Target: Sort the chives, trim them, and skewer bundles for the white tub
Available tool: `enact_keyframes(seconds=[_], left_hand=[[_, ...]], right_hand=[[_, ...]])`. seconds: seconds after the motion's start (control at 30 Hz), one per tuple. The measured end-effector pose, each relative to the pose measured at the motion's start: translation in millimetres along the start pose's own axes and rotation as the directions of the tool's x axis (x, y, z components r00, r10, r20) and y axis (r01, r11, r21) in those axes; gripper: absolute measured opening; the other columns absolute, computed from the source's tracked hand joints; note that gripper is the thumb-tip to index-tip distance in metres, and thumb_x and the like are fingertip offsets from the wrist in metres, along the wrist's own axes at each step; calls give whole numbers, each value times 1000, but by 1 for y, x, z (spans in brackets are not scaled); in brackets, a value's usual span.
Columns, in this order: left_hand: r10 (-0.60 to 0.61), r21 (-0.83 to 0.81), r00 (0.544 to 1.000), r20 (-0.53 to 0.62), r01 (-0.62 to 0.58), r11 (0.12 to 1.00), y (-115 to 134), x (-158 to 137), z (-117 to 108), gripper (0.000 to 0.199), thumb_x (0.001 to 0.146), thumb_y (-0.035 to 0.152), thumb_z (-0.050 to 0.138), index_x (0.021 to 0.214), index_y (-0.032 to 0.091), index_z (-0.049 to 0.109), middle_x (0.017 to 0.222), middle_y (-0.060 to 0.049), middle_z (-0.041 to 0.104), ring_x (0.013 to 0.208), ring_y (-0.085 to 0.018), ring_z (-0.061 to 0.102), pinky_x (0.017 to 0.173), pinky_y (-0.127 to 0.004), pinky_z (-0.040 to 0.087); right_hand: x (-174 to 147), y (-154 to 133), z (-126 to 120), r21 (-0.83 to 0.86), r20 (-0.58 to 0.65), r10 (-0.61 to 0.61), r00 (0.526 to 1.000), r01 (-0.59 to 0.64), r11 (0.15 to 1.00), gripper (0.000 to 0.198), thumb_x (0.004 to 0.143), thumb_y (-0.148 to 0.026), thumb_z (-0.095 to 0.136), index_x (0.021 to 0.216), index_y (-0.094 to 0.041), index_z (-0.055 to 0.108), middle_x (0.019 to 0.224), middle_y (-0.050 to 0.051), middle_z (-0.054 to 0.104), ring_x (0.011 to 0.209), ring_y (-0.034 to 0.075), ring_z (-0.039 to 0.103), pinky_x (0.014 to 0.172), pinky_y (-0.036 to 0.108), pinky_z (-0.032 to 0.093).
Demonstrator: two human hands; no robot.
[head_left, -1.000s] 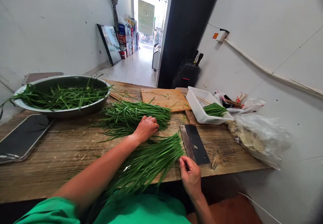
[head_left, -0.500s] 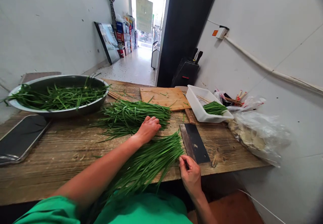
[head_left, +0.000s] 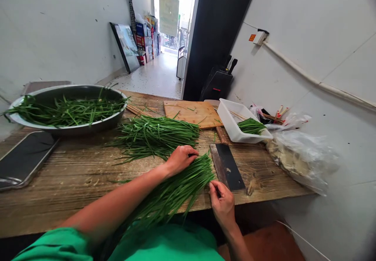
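Observation:
A near bunch of garlic chives (head_left: 182, 186) lies across the table's front edge, its even ends to the right and its long leaves trailing toward my green shirt. My left hand (head_left: 181, 160) is over the far side of this bunch, thumb and fingers pinched at its edge close to the even ends. At the near corner of those ends, my right hand (head_left: 223, 201) is closed in a pinch on the chives; exactly how many stalks it has is hidden. Beyond my left hand rests a second pile of chives (head_left: 158, 133). A cleaver (head_left: 227, 167) lies flat right of the bunch.
A metal basin (head_left: 76, 129) of loose chives stands at the left, beside a phone (head_left: 26, 159). Behind are a wooden cutting board (head_left: 190, 114) and thin skewers (head_left: 139, 111). To the right sit a white plastic tub (head_left: 232, 124) with cut chives and a clear plastic bag (head_left: 299, 159).
My left hand has come off the far pile and moved right and toward me, onto the near bunch's far edge. My right hand stays at the bunch's even ends.

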State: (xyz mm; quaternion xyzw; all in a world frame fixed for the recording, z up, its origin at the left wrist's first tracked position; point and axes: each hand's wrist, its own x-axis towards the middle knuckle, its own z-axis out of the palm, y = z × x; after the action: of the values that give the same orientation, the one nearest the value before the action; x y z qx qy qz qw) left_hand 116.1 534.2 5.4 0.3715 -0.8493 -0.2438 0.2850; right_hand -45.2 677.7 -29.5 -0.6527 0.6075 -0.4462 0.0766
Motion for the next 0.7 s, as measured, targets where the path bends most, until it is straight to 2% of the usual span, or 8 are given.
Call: enact_keyframes(seconds=[0.1,0.23,0.3,0.47,0.7], left_hand=[[-54,-67,998,-36,51,996,4,-1,1,19,77,24,51,85,21,67,85,0,67,80,-13,59,73,-22,43],[-183,-157,978,-105,165,974,8,-2,2,19,75,27,52,82,20,68,80,0,68,74,-13,60,69,-23,45],[-230,-213,968,-100,205,955,7,-2,4,19,74,28,53,82,20,68,78,1,68,71,-13,60,67,-22,45],[-234,-308,971,-49,208,928,4,-3,6,18,72,27,54,80,19,69,77,2,69,71,-13,61,66,-21,46],[-197,-293,980,-38,178,939,7,-2,1,18,72,25,55,81,19,69,80,0,69,74,-13,62,70,-22,46]], right_hand=[[0,0,0,11,1,-5,1000,5,1000,20,85,-25,43,80,-16,60,68,4,62,60,14,58,56,23,46],[0,-1,0,26,8,-2,1000,2,1000,19,85,-24,43,81,-16,60,70,5,63,63,14,59,59,23,47],[0,-1,0,32,7,-2,1000,2,999,20,85,-24,43,81,-16,60,70,5,63,64,14,59,59,24,47],[1,-1,0,33,16,0,1000,0,999,21,85,-25,42,80,-16,60,70,5,63,63,14,59,58,23,47],[1,-1,-1,18,14,-13,1000,12,1000,21,85,-25,42,81,-16,61,70,5,63,62,14,59,58,23,46]])
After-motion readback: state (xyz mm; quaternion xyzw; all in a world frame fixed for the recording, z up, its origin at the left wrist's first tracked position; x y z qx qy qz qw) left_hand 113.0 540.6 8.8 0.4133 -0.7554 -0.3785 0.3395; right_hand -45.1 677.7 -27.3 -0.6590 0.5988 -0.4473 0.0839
